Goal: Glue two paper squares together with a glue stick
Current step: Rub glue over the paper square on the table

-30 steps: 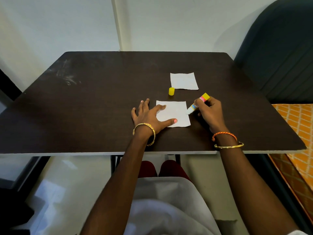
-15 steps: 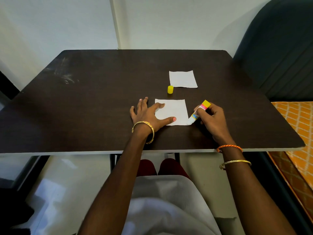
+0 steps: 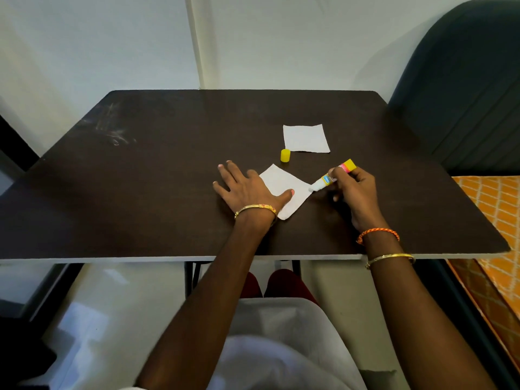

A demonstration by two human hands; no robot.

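A white paper square [image 3: 284,182] lies turned like a diamond on the dark table [image 3: 146,178]. My left hand [image 3: 247,190] rests flat on its left part, fingers spread, thumb pressing the sheet. My right hand [image 3: 354,192] grips an uncapped glue stick [image 3: 333,175] with a yellow end, its white tip touching the paper's right corner. A second white paper square [image 3: 306,138] lies farther back. The yellow cap [image 3: 285,155] stands between the two sheets.
A dark padded chair back [image 3: 467,88] stands at the right of the table. An orange patterned surface [image 3: 495,209] lies beyond the table's right edge. The wall is right behind the table. My knees are under the front edge.
The near paper has been rotated from square-on to a diamond under my left hand. The glue stick's tip has stayed at the paper's right side, now on its corner.
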